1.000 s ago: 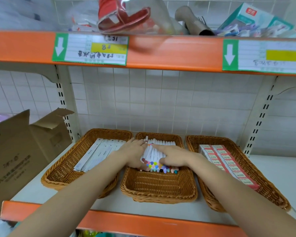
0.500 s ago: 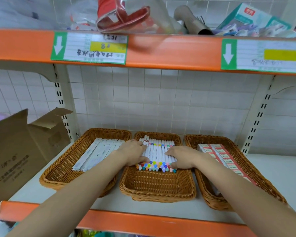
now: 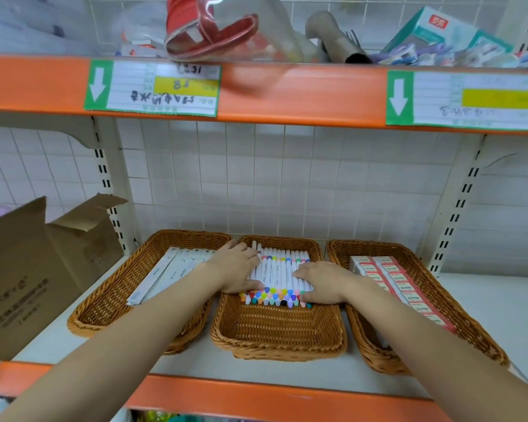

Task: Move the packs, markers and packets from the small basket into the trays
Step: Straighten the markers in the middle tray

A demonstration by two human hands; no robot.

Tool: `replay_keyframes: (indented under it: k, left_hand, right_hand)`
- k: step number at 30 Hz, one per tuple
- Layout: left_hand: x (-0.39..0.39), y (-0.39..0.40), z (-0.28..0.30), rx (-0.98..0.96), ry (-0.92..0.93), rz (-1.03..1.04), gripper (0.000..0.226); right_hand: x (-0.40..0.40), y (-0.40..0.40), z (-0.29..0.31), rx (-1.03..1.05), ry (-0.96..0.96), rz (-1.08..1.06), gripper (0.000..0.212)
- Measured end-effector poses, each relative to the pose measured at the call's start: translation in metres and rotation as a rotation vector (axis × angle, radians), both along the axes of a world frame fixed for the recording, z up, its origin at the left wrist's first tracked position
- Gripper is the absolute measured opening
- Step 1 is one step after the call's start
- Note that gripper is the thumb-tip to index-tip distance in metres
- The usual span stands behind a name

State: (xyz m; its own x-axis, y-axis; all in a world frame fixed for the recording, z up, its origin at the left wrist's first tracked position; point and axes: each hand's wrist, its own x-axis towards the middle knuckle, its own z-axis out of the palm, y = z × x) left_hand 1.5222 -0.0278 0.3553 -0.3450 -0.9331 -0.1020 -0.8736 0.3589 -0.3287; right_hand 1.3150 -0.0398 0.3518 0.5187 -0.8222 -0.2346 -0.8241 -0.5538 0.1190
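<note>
White shelf [image 3: 256, 365] with orange front lip carries three wicker trays side by side — middle tray [image 3: 278, 333], left tray [image 3: 110, 306] touching it, right tray [image 3: 433, 339] just beside. Cardboard box [image 3: 34, 269] left of the left tray, probably on the shelf too.

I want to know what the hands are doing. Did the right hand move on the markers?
Yes. The right hand slid from the middle of the markers to their right edge, toward the tray of red packs, judged against the middle tray.
</note>
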Motion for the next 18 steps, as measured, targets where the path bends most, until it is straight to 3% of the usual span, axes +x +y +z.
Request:
replay_keyframes:
  k: [5,12,18]
  left_hand:
    - [0.003,0.000,0.004,-0.071,0.012,0.035,0.092]
    - [0.005,0.003,0.001,0.116,0.068,-0.052,0.062]
    - [0.010,0.006,0.004,0.125,0.067,-0.005,0.086]
  right_hand:
    - [-0.001,-0.001,-0.001,-0.001,-0.003,-0.006,0.066]
    - [0.000,-0.002,0.000,0.005,0.007,-0.006,0.067]
    - [0.003,-0.005,-0.002,-0.014,0.052,-0.004,0.079]
